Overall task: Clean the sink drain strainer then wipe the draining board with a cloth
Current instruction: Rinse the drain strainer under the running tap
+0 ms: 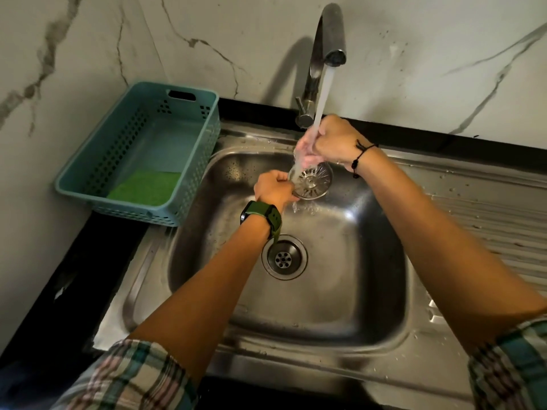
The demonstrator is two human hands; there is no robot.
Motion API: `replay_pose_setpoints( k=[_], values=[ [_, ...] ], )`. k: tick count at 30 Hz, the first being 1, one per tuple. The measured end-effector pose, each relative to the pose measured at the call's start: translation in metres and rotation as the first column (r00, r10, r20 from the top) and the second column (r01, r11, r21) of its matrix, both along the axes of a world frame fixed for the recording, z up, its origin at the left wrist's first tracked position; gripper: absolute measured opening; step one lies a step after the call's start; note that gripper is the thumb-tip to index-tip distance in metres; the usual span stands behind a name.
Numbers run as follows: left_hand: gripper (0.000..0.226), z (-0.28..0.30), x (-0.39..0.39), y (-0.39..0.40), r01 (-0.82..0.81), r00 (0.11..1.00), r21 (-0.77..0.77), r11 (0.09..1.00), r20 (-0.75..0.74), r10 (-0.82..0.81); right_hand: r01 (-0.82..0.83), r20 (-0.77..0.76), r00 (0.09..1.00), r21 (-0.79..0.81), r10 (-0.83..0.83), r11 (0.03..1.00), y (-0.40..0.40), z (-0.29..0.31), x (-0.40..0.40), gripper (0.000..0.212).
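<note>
The round metal drain strainer (313, 182) is held above the steel sink (370, 261) under running water from the tap (328, 34). My left hand (273, 187) grips the strainer's left rim. My right hand (331, 143) closes on its upper edge, fingers in the water stream. The open drain hole (284, 257) lies below in the basin. The ridged draining board (488, 208) stretches to the right, with water drops on it. No cloth is in sight.
A teal plastic basket (142, 155) sits left of the sink, with a green scouring pad (145, 187) inside. A marble-pattern wall rises behind. A black counter edge borders the sink at left and front.
</note>
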State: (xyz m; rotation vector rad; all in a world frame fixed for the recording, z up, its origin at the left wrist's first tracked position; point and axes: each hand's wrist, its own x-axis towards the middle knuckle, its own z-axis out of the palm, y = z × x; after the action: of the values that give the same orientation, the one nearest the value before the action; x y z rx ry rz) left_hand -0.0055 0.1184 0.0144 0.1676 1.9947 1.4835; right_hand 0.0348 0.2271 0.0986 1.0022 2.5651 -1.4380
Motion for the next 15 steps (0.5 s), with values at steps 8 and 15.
replay_pose_setpoints(
  k=[8, 15],
  values=[
    [0.016, 0.001, 0.000, -0.003, -0.029, 1.000, -0.012, 1.000, 0.005, 0.029, 0.137, -0.104, 0.986, 0.037, -0.132, 0.990, -0.006, -0.006, 0.004, 0.011],
    [0.014, -0.003, -0.002, -0.007, -0.063, 0.998, -0.014, 0.998, 0.020, 0.063, 0.132, -0.114, 0.985, 0.032, -0.128, 0.991, -0.011, -0.010, 0.006, 0.015]
  ],
)
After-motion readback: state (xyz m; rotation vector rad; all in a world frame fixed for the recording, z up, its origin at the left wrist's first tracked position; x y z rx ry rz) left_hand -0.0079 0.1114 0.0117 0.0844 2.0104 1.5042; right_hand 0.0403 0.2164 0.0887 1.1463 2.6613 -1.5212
